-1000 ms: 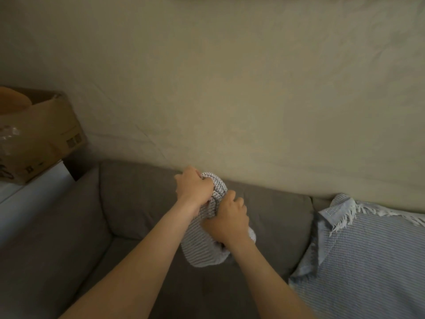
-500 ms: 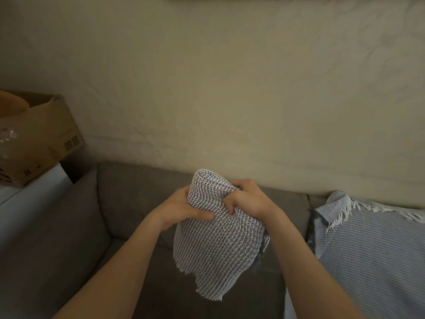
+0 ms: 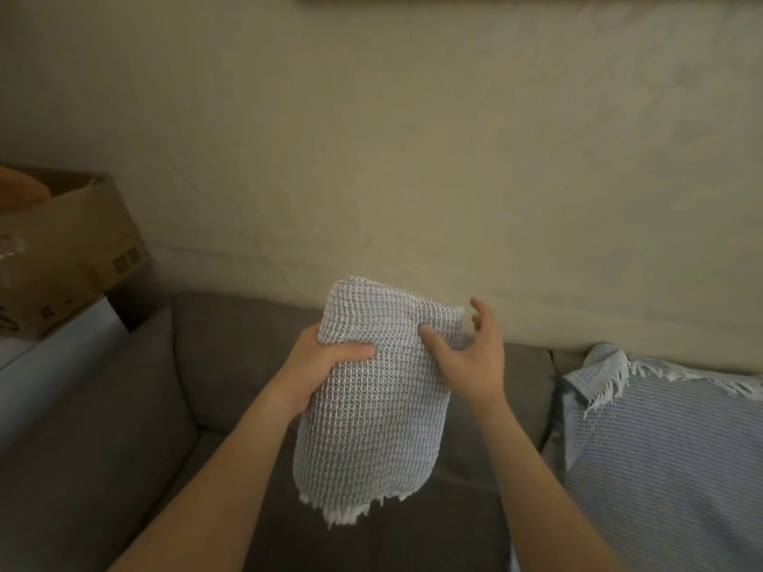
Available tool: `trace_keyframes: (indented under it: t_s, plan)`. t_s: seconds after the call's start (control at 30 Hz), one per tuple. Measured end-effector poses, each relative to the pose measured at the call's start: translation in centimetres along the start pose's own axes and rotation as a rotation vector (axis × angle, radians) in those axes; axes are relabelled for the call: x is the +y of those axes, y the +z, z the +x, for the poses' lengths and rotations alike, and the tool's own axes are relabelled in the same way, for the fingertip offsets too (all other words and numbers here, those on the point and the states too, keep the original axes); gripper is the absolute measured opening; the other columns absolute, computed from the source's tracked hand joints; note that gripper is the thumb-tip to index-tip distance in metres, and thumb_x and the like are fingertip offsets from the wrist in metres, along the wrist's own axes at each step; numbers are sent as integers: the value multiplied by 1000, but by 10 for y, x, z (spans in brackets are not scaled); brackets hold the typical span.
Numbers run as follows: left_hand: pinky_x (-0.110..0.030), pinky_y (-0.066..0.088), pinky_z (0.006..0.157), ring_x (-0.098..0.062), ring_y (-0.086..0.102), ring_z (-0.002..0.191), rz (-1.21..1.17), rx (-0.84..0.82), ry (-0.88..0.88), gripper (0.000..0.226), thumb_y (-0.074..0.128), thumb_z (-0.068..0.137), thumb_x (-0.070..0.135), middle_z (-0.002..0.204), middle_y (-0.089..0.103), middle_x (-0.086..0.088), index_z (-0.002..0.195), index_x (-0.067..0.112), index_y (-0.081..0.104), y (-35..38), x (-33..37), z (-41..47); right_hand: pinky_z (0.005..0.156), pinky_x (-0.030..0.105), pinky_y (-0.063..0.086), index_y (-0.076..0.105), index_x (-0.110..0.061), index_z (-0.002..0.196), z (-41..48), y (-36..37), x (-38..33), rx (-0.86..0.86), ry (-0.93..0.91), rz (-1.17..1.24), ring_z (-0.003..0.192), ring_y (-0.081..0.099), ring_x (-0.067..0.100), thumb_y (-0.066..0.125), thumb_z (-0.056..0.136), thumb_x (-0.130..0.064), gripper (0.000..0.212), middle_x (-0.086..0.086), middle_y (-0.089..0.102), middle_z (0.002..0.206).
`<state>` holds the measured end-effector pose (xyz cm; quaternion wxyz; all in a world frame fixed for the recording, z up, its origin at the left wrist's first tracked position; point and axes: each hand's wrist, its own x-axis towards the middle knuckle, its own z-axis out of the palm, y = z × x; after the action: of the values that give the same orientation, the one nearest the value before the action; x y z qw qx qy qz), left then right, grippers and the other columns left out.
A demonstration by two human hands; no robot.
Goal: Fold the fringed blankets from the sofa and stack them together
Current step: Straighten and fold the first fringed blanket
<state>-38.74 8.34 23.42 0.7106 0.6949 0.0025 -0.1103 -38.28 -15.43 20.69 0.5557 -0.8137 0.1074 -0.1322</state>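
A grey-white waffle-weave blanket (image 3: 371, 419) with a white fringe at its bottom edge hangs folded in the air above the grey sofa (image 3: 214, 390). My left hand (image 3: 326, 369) grips its upper left edge, thumb across the front. My right hand (image 3: 470, 357) is at the upper right edge with fingers spread, only the thumb touching the cloth. A second blanket (image 3: 669, 456), blue-striped with a white fringe, lies spread over the sofa's right side.
A cardboard box (image 3: 62, 249) stands on a white surface (image 3: 45, 361) at the left, beside the sofa's arm. A cream wall (image 3: 413, 138) rises directly behind the sofa back.
The bunched blanket has been let down and hangs longer, fringe at the bottom. My right hand has let go of its grip and spread its fingers; the left keeps holding.
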Motion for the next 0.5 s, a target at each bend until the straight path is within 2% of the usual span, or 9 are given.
trace_keyframes:
  t_s: [0.03,0.1,0.13,0.2,0.27,0.37,0.43,0.5]
  plan:
    - [-46,57,95,-32,75,111,-59,-20,-3,52,88,75,7,119,79,-9,125,12,74,-1,2,-2,112,47,48,36,-34,153,-3,2,10,-97,99,206,134,56,15,90,67,-67,107,-3,51,153]
    - [-46,58,92,-34,76,107,-149,-60,-35,54,82,72,12,119,78,-14,125,10,71,-4,7,-7,108,53,52,44,-28,151,-10,2,28,-398,256,540,126,66,25,91,72,-57,96,7,61,147]
    - [-44,59,88,-33,78,101,-202,-64,-69,53,79,70,14,115,79,-15,122,8,71,-4,10,-10,107,54,52,46,-24,151,-14,0,34,-535,285,620,126,67,30,90,75,-54,93,10,63,144]
    - [-43,61,81,-32,78,89,-313,-84,-146,49,74,69,17,106,80,-17,116,5,71,-6,12,-15,104,51,54,47,-14,152,-21,-3,42,-720,301,682,129,63,36,92,70,-54,102,15,64,143]
    - [-44,62,78,-33,78,85,-385,-120,-167,50,78,66,20,103,79,-19,112,3,72,-7,11,-17,96,46,58,47,-8,150,-25,-4,39,-793,294,733,128,64,39,96,64,-50,108,20,63,142]
    - [-43,66,69,-35,78,84,-470,-135,-109,81,102,33,24,105,78,-22,106,2,77,-11,7,-15,89,46,60,53,-6,145,-25,-3,27,-767,284,759,119,69,38,102,51,-48,114,21,68,134]
    - [-42,66,67,-34,79,84,-517,-116,-86,93,105,22,27,105,78,-21,106,1,76,-13,3,-13,93,49,60,60,-9,139,-21,-4,23,-733,313,708,117,71,36,103,41,-54,117,17,72,129]
    - [-41,66,68,-33,79,84,-527,-120,-83,83,104,25,29,104,78,-20,100,2,82,-14,2,-13,108,55,51,69,-13,131,-18,-8,25,-821,379,643,121,69,35,103,38,-55,108,16,71,131]
